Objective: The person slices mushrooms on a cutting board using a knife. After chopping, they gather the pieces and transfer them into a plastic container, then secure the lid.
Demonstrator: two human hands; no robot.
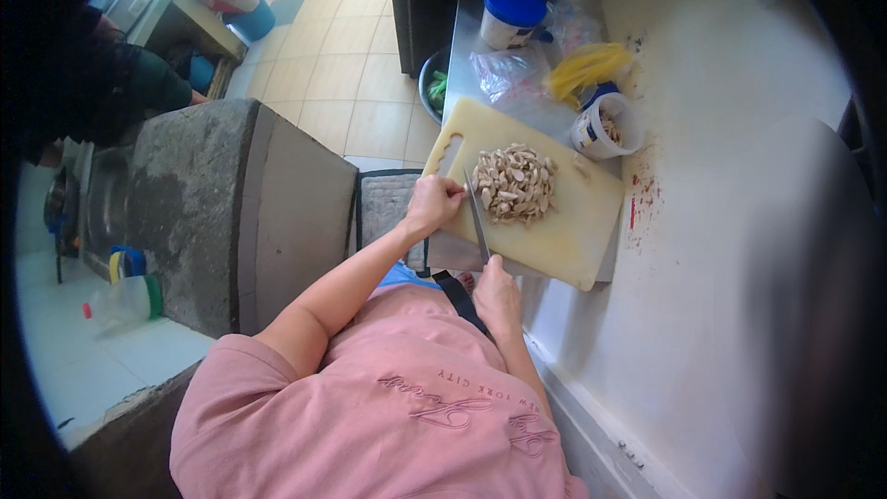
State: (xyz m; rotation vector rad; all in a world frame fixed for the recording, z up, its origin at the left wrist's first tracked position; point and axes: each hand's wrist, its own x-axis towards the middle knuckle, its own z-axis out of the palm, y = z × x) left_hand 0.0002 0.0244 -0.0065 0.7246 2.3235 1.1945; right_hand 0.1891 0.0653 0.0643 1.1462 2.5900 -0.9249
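Observation:
My right hand (497,294) grips the handle of a kitchen knife (478,225), its blade pointing away from me along the left side of a food pile. That pile of pale, thinly sliced food pieces (516,184) is heaped on a cream plastic cutting board (572,235). Left of the blade, my left hand (435,204) is over the board's left edge with thumb and fingertips pinched together. Whether a small piece is between those fingertips is too small to tell. A lone piece (582,166) lies right of the pile.
Beyond the board, a plastic tub (603,128) holding brownish pieces tilts beside a yellow bundle (589,69), clear plastic bags (513,73) and a blue-lidded tub (511,17). The wall (700,222) borders the right. A concrete counter (187,201) stands left, another person's arm (156,80) behind it.

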